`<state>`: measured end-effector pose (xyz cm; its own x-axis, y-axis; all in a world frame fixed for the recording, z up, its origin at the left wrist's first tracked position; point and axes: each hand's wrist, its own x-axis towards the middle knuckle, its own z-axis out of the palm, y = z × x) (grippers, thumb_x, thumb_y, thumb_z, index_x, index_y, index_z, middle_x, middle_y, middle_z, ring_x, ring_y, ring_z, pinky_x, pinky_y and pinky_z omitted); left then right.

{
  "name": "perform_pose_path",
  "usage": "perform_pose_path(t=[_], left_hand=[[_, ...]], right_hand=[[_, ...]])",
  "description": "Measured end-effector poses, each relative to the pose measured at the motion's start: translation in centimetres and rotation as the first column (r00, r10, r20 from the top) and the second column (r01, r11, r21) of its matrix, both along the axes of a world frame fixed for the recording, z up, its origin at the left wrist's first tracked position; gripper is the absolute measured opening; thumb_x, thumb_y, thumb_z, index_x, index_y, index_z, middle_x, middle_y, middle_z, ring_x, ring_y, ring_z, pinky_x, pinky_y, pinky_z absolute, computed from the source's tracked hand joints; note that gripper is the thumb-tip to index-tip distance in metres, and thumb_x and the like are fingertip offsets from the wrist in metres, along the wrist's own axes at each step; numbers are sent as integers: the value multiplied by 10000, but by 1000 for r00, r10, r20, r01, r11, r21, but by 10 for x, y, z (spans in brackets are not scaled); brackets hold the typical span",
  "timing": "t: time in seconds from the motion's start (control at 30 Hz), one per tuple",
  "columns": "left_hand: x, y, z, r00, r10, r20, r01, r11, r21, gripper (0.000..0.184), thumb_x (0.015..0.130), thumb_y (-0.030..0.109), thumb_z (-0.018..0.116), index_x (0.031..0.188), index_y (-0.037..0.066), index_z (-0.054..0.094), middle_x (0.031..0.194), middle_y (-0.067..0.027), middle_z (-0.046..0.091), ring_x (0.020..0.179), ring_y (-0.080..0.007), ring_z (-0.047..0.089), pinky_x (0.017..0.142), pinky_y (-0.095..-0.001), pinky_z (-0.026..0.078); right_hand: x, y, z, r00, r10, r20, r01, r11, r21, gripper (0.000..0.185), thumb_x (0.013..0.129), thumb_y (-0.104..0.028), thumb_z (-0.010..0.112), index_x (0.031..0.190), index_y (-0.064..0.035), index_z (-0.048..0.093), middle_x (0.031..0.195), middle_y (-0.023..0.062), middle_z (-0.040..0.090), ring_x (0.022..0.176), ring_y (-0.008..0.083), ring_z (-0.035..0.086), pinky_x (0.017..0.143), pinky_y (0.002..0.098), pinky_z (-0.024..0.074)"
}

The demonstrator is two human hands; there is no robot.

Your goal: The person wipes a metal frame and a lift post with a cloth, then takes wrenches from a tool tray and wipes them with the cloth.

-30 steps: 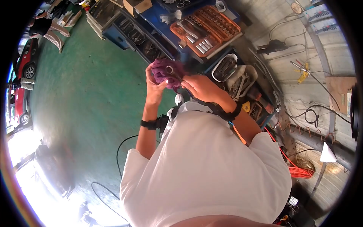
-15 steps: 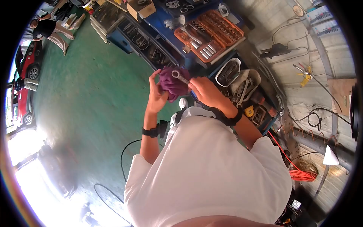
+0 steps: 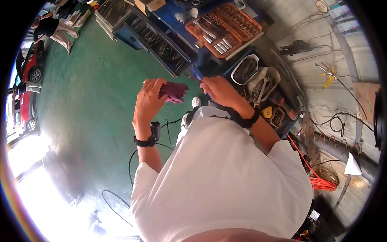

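Observation:
My left hand [image 3: 150, 99] is closed on a crumpled purple rag [image 3: 174, 92], held over the green floor. In my right hand [image 3: 219, 90] is a wrench [image 3: 191, 76], gripped by its handle with the ring end pointing up and left. Rag and wrench are apart from each other. Just beyond the wrench is an open drawer [image 3: 164, 49] of tools in the blue tool cabinet. An orange socket set case [image 3: 223, 30] lies open on top of the cabinet.
Close to my right forearm, a blue tray holds a white container [image 3: 244, 69] of small parts, several wrenches [image 3: 262, 89] and a yellow tape measure [image 3: 267, 112]. A person [image 3: 50, 28] and a red car [image 3: 28, 101] are at the far left. A black cable [image 3: 131, 169] lies on the floor.
My left hand has moved left with the rag, away from the wrench. The wrench, formerly against the rag, is now clear of it; my right hand has barely moved.

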<state>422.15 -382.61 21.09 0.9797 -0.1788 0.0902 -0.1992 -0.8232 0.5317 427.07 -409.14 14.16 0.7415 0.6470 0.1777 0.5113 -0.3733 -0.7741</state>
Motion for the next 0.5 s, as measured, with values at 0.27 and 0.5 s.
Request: perform_pose_path(t=[0.27,0.5], left_hand=[[-13,-2,9,968,-42,247,37,999,24,404,578,-35,764,936,54,601,879,-77,587,851,-292,543,697,-386,486],[-10,-28,-1,950,136,281,-75,973,-219,584,545,-4,818,1059,48,546,997,-111,539,896,-279,535,748,-367,482]], right_hand=[[-1,11,1,999,21,25,-17,993,-120,160,955,-180,514,878,-43,541,608,122,572,603,349,601,612,438,464],[-13,26,25,972,218,85,-215,976,-43,72,869,-133,582,896,-72,556,728,131,606,686,369,602,649,463,453]])
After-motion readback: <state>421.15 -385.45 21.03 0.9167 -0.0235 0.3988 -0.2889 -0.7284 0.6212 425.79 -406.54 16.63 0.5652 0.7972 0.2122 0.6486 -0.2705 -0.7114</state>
